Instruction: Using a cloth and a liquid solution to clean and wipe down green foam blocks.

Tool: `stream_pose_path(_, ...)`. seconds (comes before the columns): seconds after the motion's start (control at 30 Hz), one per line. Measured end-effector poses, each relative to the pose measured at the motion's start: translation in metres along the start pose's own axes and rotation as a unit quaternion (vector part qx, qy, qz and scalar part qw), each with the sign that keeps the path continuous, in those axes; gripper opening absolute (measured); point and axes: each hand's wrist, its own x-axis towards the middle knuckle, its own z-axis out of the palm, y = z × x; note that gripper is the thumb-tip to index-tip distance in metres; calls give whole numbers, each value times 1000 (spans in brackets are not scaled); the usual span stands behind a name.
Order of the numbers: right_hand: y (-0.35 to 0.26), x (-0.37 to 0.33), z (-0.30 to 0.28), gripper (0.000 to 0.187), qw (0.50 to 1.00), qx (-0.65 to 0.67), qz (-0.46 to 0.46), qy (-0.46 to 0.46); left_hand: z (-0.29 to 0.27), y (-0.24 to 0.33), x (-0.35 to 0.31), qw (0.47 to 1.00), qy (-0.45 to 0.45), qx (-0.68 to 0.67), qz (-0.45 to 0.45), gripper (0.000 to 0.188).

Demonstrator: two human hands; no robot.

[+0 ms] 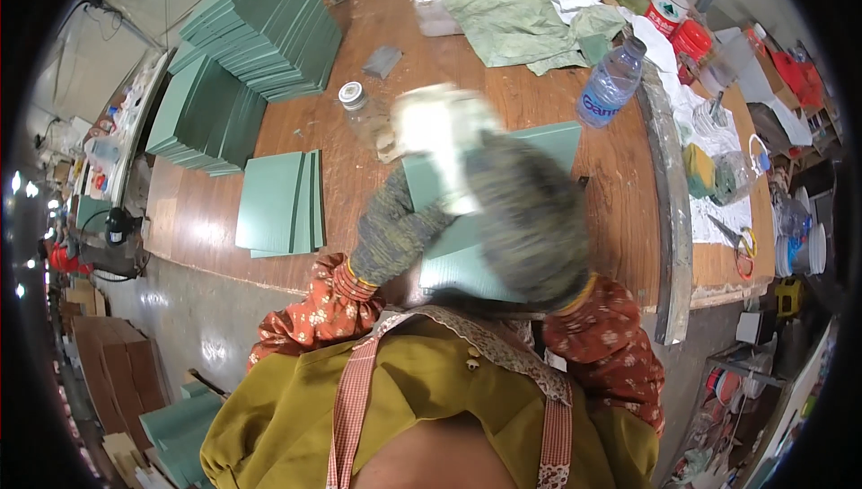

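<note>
Both my hands wear grey-green knit gloves. My left hand (395,224) is at the left edge of a flat green panel (552,140), its thumb across the face and its fingers along the side, gripping it. Above the panel, my right hand (530,215) is smeared by motion. A crumpled white cloth (444,121), also blurred, is at its fingertips and looks held there. Much of the panel is hidden under my hands and the cloth; its near part shows glossy close to my apron.
Left are green panels (278,197) and tall panel stacks (260,31). A lidded glass jar (353,98) stands beyond my left hand; a water bottle (612,83) stands right. Green cloth (507,17) lies at the back. A metal bar (666,193) and scissors (743,251) lie right.
</note>
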Motion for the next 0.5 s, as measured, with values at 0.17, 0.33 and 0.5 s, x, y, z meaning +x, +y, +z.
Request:
stream_pose_path(0.17, -7, 7, 8, 49, 990, -105, -77, -47, -14, -2, -9, 981, -14, 177, 83, 41)
stream_pose_path(0.33, 77, -9, -17, 44, 984, -173, 34, -7, -9, 7, -9, 997, -2, 52, 55, 48)
stream_pose_path(0.5, 78, -28, -25, 40, 969, 72, 231, -47, -5, 8, -11, 994, 19, 88, 57, 48)
